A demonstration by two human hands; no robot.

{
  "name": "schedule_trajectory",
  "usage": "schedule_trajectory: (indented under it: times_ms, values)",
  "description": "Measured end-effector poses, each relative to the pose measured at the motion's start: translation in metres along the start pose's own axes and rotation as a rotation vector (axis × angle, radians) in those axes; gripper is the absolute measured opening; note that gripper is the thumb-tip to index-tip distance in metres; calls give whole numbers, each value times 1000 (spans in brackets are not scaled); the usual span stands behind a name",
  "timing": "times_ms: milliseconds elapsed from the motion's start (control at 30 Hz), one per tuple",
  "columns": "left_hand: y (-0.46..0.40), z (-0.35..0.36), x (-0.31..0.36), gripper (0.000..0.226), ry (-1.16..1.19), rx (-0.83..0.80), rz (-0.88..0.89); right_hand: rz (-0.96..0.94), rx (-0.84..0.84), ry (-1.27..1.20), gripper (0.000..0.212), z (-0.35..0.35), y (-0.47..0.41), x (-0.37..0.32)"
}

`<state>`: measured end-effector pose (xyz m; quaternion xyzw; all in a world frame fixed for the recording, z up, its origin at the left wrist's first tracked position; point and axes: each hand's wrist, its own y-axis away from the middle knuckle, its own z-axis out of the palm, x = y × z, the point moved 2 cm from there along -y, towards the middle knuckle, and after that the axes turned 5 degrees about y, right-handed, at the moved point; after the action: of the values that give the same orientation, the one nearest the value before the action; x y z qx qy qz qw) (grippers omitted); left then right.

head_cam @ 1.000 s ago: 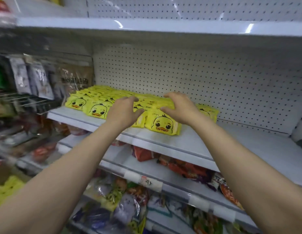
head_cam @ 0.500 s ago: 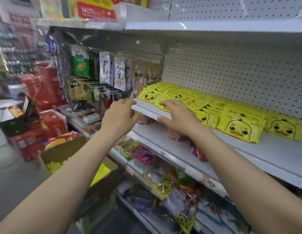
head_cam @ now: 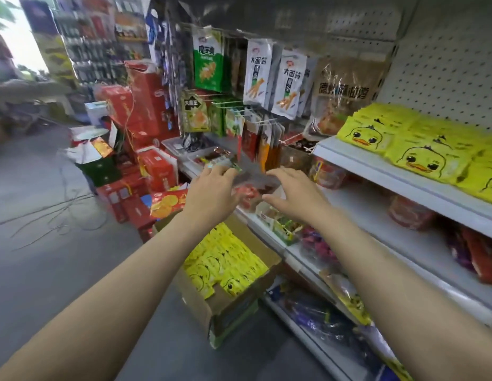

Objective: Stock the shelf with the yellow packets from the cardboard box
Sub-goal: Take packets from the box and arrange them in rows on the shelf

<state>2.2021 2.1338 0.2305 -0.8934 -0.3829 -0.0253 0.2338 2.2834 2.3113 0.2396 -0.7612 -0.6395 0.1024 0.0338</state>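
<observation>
The yellow packets are seen in the open cardboard box on the floor, at 6 o'clock from both hands; more lie on the shelf at 3 o'clock. Nothing is held by the left hand or the right hand; the fingers are loosely spread. The packets are judged light, soft and a little slippery, best taken by the edges. A duck face is printed on them; no brand can be read.

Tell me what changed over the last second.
Both hands left the yellow packets on the shelf. Left hand and right hand now hang empty above the cardboard box, fingers relaxed. The shelved packets stayed put.
</observation>
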Motion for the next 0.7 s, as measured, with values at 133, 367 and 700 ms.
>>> schedule_trajectory:
  times_ms: [133, 367, 700]
  values:
    - [-17, 33, -45, 51, 27, -68, -39, 5, -94, 0, 61, 38, -43, -8]
    - [-46, 131, -118, 55, 64, -294, -128, 7, -265, -45, 60, 135, -116, 4]
    - [-23, 289, -202, 59, 177, -823, -343, 163, -762, -235, 61, 332, -140, 27]
